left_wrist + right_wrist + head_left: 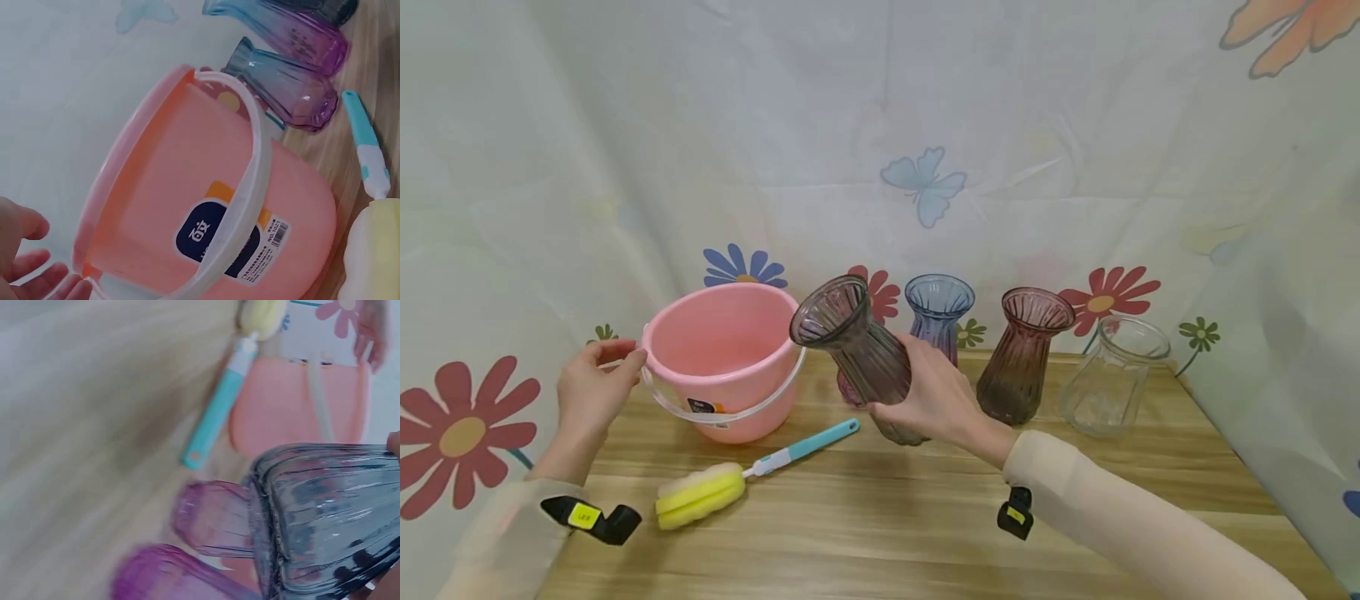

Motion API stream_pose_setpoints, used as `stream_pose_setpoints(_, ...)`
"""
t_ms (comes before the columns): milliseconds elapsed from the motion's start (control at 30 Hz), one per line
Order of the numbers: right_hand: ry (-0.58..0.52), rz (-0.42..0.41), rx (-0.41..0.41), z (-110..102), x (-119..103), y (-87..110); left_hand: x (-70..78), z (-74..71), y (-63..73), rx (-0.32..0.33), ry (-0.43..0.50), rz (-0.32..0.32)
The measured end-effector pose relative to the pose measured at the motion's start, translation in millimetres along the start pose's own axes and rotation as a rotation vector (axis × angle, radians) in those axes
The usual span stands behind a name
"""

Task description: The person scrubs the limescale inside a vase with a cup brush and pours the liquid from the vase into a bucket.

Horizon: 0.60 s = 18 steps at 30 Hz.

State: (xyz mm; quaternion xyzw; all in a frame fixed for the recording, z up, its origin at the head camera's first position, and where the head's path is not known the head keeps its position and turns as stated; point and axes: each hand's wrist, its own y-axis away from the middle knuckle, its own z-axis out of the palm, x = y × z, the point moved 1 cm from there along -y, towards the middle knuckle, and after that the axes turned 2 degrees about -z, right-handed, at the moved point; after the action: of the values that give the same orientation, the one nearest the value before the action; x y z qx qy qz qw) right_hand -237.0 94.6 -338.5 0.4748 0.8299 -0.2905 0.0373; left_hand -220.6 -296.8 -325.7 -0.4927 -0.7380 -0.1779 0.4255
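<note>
My right hand [936,392] grips a smoky grey glass vase [868,358] round its body. The vase is tilted, its flared mouth leaning left toward the pink bucket [737,408]; in the right wrist view the ribbed grey vase [331,512] fills the lower right. At the bucket's left rim is my left hand [598,387], its fingertips by the handle joint. The left wrist view shows those fingers [37,275] loosely spread near the rim. A sponge brush [700,496] with yellow and white foam and a turquoise handle lies in front of the bucket.
Behind the grey vase stand a blue-purple vase [940,304] and another, mostly hidden one. Farther right are a dark red vase [1022,358] and a clear glass vase [1108,387]. A flowered sheet [850,125] hangs behind the wooden table [925,533].
</note>
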Motion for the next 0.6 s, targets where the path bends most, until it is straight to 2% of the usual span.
stream_pose_setpoints(167, 0.076, -0.027, -0.042, -15, -17, -26.1, -4.6, 1.6, -13.0, -0.140, 0.067, -0.093)
stream_pose_setpoints(367, 0.210, -0.105, -0.043, -27, -35, -55.9, -6.8, 4.3, -26.5, -0.269, 0.205, -0.128)
stream_pose_setpoints(467, 0.295, -0.174, -0.021, -31, -42, -69.6, -8.0, 5.3, -32.1, -0.311, 0.240, -0.154)
stream_pose_setpoints(600, 0.448, -0.298, 0.043, -31, -44, -85.9, -8.8, 6.5, -36.4, -0.323, 0.274, -0.183)
